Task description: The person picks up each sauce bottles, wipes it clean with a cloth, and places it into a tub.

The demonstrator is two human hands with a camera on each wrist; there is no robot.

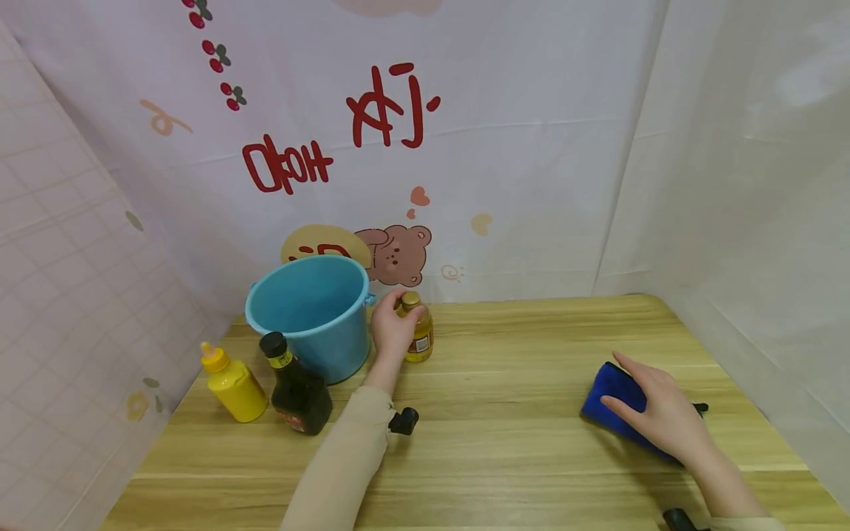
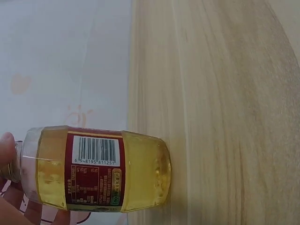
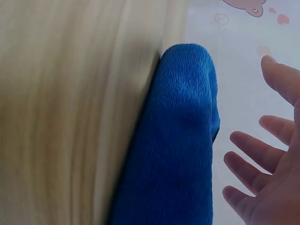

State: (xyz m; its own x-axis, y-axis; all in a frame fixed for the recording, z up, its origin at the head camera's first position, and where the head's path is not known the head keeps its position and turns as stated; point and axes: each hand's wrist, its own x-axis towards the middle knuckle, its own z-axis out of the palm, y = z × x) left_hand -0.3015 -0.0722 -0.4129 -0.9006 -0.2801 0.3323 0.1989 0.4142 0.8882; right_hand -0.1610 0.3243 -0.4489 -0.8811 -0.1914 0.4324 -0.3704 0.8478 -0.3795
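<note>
My left hand [image 1: 393, 328] holds a small clear oil bottle [image 1: 421, 341] by its neck, just right of the bucket. In the left wrist view the thumb lies at the neck of the bottle [image 2: 96, 171] and the fingers pass behind it; yellow liquid and a red barcode label show. Over at the right, my right hand [image 1: 664, 409] hovers over a folded blue plush cloth [image 1: 614, 394] with thumb and fingers spread. The right wrist view has these fingers [image 3: 255, 152] apart from the blue cloth [image 3: 173, 136], nothing between them.
A light blue bucket [image 1: 339, 346] stands at the back left. In front of it are a dark sauce bottle [image 1: 302, 398] with a black cap and a yellow squeeze bottle [image 1: 239, 391]. Printed wall sheets [image 1: 531, 184] border the wooden table [image 1: 505, 442] at the back and sides.
</note>
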